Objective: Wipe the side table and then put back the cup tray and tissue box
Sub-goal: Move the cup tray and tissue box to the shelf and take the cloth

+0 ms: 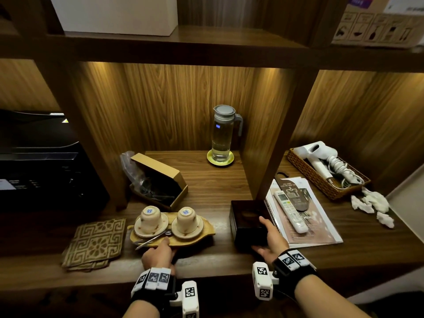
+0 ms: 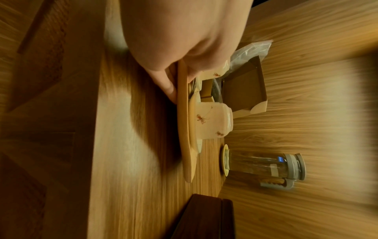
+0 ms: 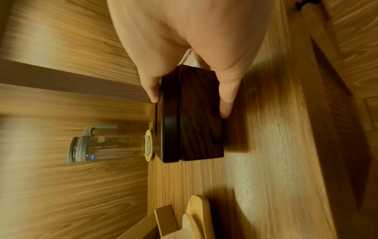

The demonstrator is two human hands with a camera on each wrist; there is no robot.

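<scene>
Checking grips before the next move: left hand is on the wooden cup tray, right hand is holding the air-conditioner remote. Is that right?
Not quite. The right hand grips the dark wooden tissue box, as the right wrist view shows; the remote lies untouched on the menu beside it. The left hand does hold the wooden cup tray.

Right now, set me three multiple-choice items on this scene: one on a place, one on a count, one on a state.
1. Where does the glass pitcher stand?
A. on a yellow coaster at the back
B. in the wicker basket
C. on the cup tray

2. How many cups sit on the cup tray?
A. one
B. two
C. four

3. What is the right hand doing?
A. hanging idle
B. gripping the dark tissue box
C. holding the remote

Answers: 1 A, the yellow coaster shows under it. 2 B, two upturned cups on saucers. 3 B, thumb and fingers clamp the box's sides.
</scene>
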